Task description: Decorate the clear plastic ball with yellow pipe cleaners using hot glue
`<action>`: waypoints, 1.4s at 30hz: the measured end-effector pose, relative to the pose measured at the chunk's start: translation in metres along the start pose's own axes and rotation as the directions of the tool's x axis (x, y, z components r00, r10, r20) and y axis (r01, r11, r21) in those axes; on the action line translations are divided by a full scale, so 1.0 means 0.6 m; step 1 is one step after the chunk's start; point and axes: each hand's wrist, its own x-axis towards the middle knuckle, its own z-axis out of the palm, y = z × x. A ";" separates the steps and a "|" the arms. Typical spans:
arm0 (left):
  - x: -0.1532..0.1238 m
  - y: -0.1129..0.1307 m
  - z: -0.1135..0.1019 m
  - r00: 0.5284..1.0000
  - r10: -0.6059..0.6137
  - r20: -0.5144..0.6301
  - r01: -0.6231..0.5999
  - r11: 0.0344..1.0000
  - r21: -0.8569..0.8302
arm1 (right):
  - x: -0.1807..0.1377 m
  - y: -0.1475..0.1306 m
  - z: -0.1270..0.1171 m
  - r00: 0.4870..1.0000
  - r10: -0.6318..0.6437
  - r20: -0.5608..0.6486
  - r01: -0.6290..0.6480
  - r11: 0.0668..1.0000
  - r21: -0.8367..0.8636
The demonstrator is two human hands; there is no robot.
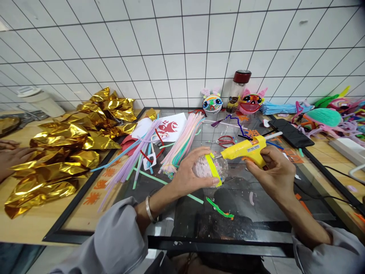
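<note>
My left hand (189,171) is closed round a clear plastic ball (223,168) with pale pink filling inside. A bright yellow strip (212,169) runs across the ball. In my right hand (272,169) is a yellow glue gun (245,149), a pale glue stick jutting from its back end. The gun's nozzle meets or nearly meets the ball beside the strip's upper part; I cannot tell if they touch. Below the ball, a green fuzzy strip (219,208) lies on the glass panel (242,198).
Bundles of pastel pipe cleaners (182,142) and gold foil (65,140) lie leftward, with another person's hand (14,156) beyond. Red-handled scissors (225,141), a lidded bottle (235,93) and decorated balls (212,103) are behind. A black phone (292,132) and a cable lie rightward.
</note>
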 end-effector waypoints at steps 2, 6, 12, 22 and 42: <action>-0.001 -0.001 0.000 1.000 0.012 -0.006 -0.012 1.000 -0.002 | 0.000 0.001 0.000 1.000 0.004 0.000 -0.004 1.000 0.004; -0.001 0.001 0.000 1.000 0.005 -0.002 -0.005 1.000 0.008 | -0.004 0.008 0.001 1.000 0.011 0.008 -0.011 1.000 0.000; -0.001 0.005 0.000 1.000 -0.008 0.005 0.008 1.000 0.007 | -0.007 0.016 0.003 0.999 0.035 0.017 -0.035 0.998 0.044; -0.002 0.004 0.000 1.000 0.010 0.002 -0.010 1.000 0.010 | -0.008 0.019 0.002 0.999 0.037 0.014 -0.038 0.998 0.046; 0.001 -0.001 0.001 0.994 0.107 0.011 -0.107 0.994 0.032 | -0.005 0.014 -0.001 1.000 0.010 0.027 -0.011 1.000 0.014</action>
